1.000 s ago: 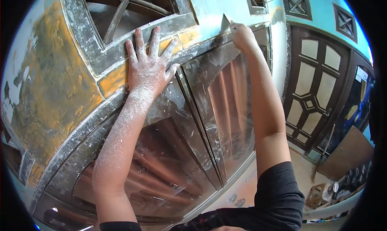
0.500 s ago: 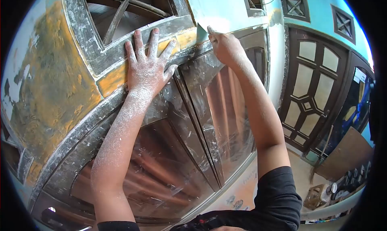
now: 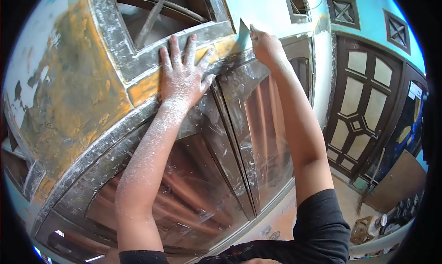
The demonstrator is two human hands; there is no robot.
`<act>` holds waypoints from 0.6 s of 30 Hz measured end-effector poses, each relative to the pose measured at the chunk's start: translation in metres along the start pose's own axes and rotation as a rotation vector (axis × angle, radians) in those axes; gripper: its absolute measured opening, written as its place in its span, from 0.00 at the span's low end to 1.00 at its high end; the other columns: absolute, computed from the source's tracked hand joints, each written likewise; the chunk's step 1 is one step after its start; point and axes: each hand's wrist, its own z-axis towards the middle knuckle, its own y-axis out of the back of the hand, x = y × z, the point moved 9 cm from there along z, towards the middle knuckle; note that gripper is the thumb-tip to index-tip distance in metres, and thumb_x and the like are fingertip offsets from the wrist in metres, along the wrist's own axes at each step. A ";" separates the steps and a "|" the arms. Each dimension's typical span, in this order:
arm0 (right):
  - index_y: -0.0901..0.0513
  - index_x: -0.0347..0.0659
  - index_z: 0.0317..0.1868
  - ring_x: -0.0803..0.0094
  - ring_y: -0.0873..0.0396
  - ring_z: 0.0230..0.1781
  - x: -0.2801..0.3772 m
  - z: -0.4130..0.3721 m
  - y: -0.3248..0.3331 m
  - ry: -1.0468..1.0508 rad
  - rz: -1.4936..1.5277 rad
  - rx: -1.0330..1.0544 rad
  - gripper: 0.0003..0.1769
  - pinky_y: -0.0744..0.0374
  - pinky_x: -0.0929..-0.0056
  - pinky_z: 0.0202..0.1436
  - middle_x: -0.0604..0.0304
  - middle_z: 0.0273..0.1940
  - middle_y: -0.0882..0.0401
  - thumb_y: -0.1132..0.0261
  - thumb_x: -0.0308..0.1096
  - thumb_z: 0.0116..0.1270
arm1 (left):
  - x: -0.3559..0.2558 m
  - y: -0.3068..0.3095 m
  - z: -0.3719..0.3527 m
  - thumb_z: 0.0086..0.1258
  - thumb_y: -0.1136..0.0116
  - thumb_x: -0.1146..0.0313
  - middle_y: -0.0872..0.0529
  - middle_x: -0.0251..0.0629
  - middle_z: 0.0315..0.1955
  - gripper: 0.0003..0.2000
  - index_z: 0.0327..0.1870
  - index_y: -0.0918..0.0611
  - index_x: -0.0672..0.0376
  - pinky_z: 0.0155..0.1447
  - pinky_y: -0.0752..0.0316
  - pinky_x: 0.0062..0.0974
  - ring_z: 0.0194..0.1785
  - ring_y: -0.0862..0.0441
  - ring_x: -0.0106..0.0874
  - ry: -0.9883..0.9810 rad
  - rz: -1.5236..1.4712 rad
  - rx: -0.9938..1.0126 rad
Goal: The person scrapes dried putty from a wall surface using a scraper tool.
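My left hand (image 3: 185, 75), dusted with white powder, lies spread against the wall strip and the wooden frame below the vent opening. Up and to the right, my right hand (image 3: 267, 46) is closed around a scraper (image 3: 242, 30), whose thin triangular blade points up against the wall. The handle is mostly hidden in my fingers. Blade and wall meet beside the end of a strip of yellow-orange patchy paint (image 3: 225, 46). Beneath both hands is the dark wooden window frame (image 3: 230, 73), scuffed and speckled with white flakes.
A vent with crossed wooden bars (image 3: 154, 17) opens above my left hand. Peeling wall (image 3: 73, 89) is at the left. On the right are a brown panelled door (image 3: 361, 103), a leaning board (image 3: 397, 181) and a plastic container (image 3: 365, 229) on the floor.
The whole view has shifted, so the wall and both arms sit farther right. My left hand stays flat in place, and my right hand still grips the scraper at nearly the same spot.
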 end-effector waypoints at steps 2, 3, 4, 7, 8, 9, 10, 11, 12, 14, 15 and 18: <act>0.23 0.50 0.73 0.36 0.15 0.47 0.022 -0.032 -0.003 0.042 -0.090 0.070 0.23 0.19 0.42 0.52 0.33 0.45 0.14 0.49 0.42 0.83 | 0.001 0.002 -0.001 0.73 0.42 0.37 0.45 0.41 0.85 0.34 0.80 0.31 0.29 0.82 0.55 0.68 0.85 0.54 0.63 0.003 -0.018 0.007; 0.22 0.52 0.71 0.38 0.14 0.48 0.029 -0.047 -0.001 0.006 -0.084 0.098 0.22 0.19 0.42 0.55 0.35 0.45 0.13 0.49 0.42 0.83 | 0.001 0.002 -0.002 0.72 0.41 0.38 0.46 0.42 0.85 0.34 0.80 0.31 0.29 0.82 0.56 0.68 0.85 0.55 0.62 0.000 -0.046 -0.025; 0.21 0.53 0.70 0.41 0.13 0.50 0.033 -0.055 0.000 -0.036 -0.076 0.128 0.21 0.18 0.43 0.57 0.37 0.46 0.12 0.49 0.43 0.83 | 0.001 0.002 -0.002 0.72 0.41 0.38 0.47 0.43 0.85 0.34 0.80 0.31 0.29 0.83 0.58 0.68 0.85 0.56 0.62 0.001 -0.055 -0.039; 0.24 0.58 0.74 0.41 0.13 0.49 0.035 -0.055 0.005 -0.011 -0.074 0.119 0.23 0.18 0.43 0.56 0.37 0.45 0.12 0.49 0.43 0.83 | 0.001 0.001 -0.001 0.73 0.41 0.38 0.49 0.43 0.86 0.34 0.81 0.31 0.29 0.83 0.60 0.69 0.86 0.57 0.62 -0.004 -0.071 -0.031; 0.24 0.59 0.74 0.41 0.13 0.49 0.036 -0.056 0.008 -0.006 -0.076 0.104 0.23 0.18 0.43 0.56 0.38 0.45 0.12 0.49 0.43 0.82 | 0.001 -0.001 0.000 0.73 0.42 0.39 0.49 0.43 0.86 0.34 0.81 0.32 0.29 0.83 0.60 0.69 0.86 0.58 0.62 0.000 -0.067 -0.007; 0.25 0.62 0.75 0.41 0.13 0.49 0.031 -0.055 0.004 -0.036 -0.073 0.115 0.24 0.18 0.43 0.56 0.39 0.44 0.12 0.47 0.42 0.81 | 0.001 -0.003 -0.001 0.73 0.42 0.39 0.50 0.43 0.86 0.35 0.81 0.32 0.29 0.83 0.61 0.69 0.86 0.59 0.62 0.004 -0.064 0.017; 0.25 0.62 0.75 0.41 0.13 0.49 0.030 -0.057 -0.001 -0.034 -0.080 0.116 0.24 0.18 0.43 0.56 0.39 0.44 0.12 0.47 0.42 0.81 | 0.002 -0.003 -0.001 0.73 0.42 0.39 0.50 0.43 0.86 0.35 0.81 0.32 0.29 0.83 0.61 0.69 0.86 0.59 0.62 0.008 -0.071 0.016; 0.26 0.63 0.76 0.40 0.13 0.47 0.029 -0.060 0.001 -0.021 -0.047 0.037 0.26 0.18 0.44 0.54 0.38 0.42 0.12 0.46 0.42 0.80 | 0.002 -0.003 -0.001 0.74 0.42 0.39 0.50 0.42 0.86 0.35 0.81 0.33 0.29 0.84 0.61 0.68 0.86 0.59 0.61 0.007 -0.076 0.008; 0.26 0.64 0.77 0.39 0.14 0.45 0.034 -0.064 0.006 -0.011 -0.013 -0.040 0.27 0.19 0.44 0.52 0.38 0.41 0.12 0.44 0.42 0.79 | 0.002 -0.004 -0.002 0.74 0.42 0.39 0.50 0.42 0.86 0.35 0.81 0.33 0.29 0.84 0.62 0.68 0.86 0.59 0.61 0.004 -0.081 0.004; 0.29 0.68 0.78 0.42 0.14 0.51 0.032 -0.059 0.005 -0.065 0.035 0.031 0.28 0.19 0.43 0.58 0.40 0.47 0.12 0.46 0.41 0.80 | 0.001 -0.005 -0.003 0.74 0.42 0.39 0.50 0.41 0.86 0.34 0.81 0.33 0.29 0.84 0.62 0.67 0.86 0.60 0.59 0.006 -0.102 -0.003; 0.29 0.68 0.78 0.42 0.14 0.51 0.031 -0.054 0.007 -0.069 0.043 0.018 0.28 0.19 0.43 0.58 0.41 0.47 0.12 0.46 0.41 0.80 | 0.001 -0.004 -0.003 0.74 0.42 0.40 0.50 0.41 0.86 0.34 0.81 0.33 0.29 0.84 0.62 0.66 0.87 0.60 0.59 0.007 -0.101 -0.005; 0.32 0.68 0.80 0.42 0.13 0.49 0.037 -0.039 0.004 -0.031 -0.036 -0.043 0.30 0.18 0.43 0.56 0.43 0.47 0.11 0.45 0.39 0.79 | 0.002 -0.003 -0.003 0.74 0.41 0.40 0.50 0.40 0.86 0.35 0.81 0.33 0.28 0.84 0.60 0.66 0.86 0.59 0.59 0.005 -0.088 -0.003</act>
